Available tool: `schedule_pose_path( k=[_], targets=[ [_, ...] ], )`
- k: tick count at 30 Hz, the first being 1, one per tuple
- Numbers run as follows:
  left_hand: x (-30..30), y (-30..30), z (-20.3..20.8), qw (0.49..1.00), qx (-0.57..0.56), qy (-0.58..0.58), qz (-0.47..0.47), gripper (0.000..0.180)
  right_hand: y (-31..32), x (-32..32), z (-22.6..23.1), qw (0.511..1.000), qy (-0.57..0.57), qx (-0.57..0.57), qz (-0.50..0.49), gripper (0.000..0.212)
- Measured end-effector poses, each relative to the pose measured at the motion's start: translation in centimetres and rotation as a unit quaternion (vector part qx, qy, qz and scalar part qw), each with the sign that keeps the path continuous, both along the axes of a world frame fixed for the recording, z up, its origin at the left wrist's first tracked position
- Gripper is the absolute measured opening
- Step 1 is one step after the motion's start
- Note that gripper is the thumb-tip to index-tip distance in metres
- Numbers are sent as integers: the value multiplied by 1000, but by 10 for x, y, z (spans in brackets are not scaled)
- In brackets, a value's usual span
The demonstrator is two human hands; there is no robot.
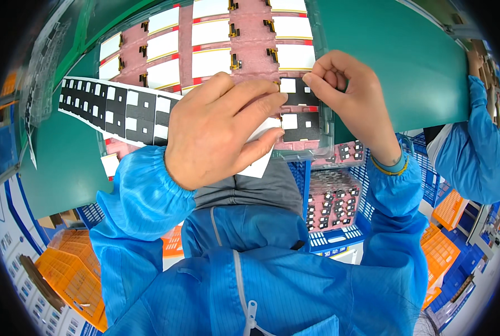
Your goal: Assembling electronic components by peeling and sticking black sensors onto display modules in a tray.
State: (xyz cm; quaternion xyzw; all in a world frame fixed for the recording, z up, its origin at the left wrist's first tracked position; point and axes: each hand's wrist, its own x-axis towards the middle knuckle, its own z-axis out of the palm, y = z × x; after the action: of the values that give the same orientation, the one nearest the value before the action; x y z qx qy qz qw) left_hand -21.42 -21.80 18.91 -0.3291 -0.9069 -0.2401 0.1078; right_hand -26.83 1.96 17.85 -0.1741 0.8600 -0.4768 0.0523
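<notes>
My left hand [216, 126] lies over a strip of black stickers on white backing [115, 109]. Its fingers are bent around the strip, whose white end sticks out below the palm; the grip itself is partly hidden. Its fingertips reach a black sticker with white squares [299, 91] on a panel in the clear plastic tray [325, 120]. At that sticker's upper right corner, my right hand [348, 89] pinches with thumb and index finger, the other fingers curled. Just below is another panel with a black sticker [301, 127].
Rows of white panels [211, 63] with short dark connectors lie on pink lining in the tray, on a green table [393, 67]. Below the table edge, a blue basket [334, 238] holds stacked trays [333, 201]. A co-worker's blue sleeve [477, 145] is at right; orange crates [73, 274] stand lower left.
</notes>
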Motion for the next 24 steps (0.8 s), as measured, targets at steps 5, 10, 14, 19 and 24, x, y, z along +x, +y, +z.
schedule_pose_path(
  k=[5, 10, 14, 19, 24],
  targets=[
    [-1, 3, -1, 1000, 10, 5, 8, 40, -2, 5, -4, 996, 86, 14, 5, 15],
    [-4, 13, -4, 999, 25, 32, 33, 28, -1, 8, -3, 998, 61, 3, -9, 15],
    [-4, 20, -1, 997, 18, 47, 67, 22, -1, 7, 0, 1000, 20, -6, -15, 15],
    [-6, 22, 6, 997, -12, 37, 71, 26, -1, 6, 9, 996, -80, -21, -20, 14],
    [-8, 27, 5, 997, 4, 25, 79, 40, -1, 13, -3, 976, 215, 43, 15, 14]
  ],
)
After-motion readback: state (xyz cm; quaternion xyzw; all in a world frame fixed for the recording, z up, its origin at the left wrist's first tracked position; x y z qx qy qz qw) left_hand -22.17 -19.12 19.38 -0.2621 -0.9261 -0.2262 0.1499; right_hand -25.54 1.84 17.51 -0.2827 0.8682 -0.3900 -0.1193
